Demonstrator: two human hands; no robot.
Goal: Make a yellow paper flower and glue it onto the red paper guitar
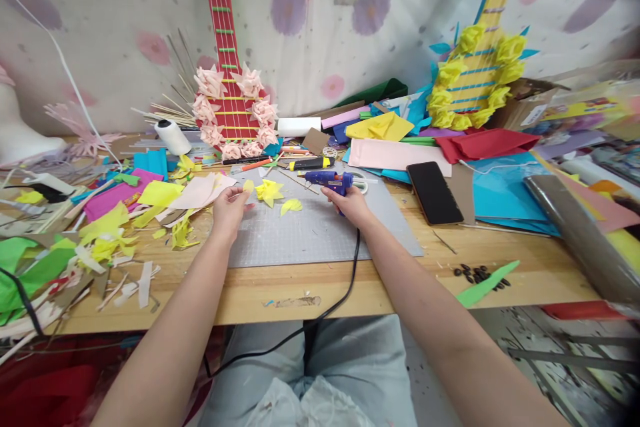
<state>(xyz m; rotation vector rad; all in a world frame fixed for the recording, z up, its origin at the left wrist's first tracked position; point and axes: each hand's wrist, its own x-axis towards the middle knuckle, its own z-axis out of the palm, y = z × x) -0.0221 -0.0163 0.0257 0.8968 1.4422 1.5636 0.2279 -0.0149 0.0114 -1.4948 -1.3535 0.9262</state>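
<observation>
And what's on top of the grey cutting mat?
A yellow flower, loose yellow piece, thin stick and pale looped item; the right hand hides part of the mat.

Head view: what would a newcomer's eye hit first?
Probably the red guitar edged with pink flowers, back left of centre, and the yellow guitar, back right. Then, mid-picture, the right hand holds a blue glue gun above the grey mat; the left hand pinches a small yellow piece.
</observation>
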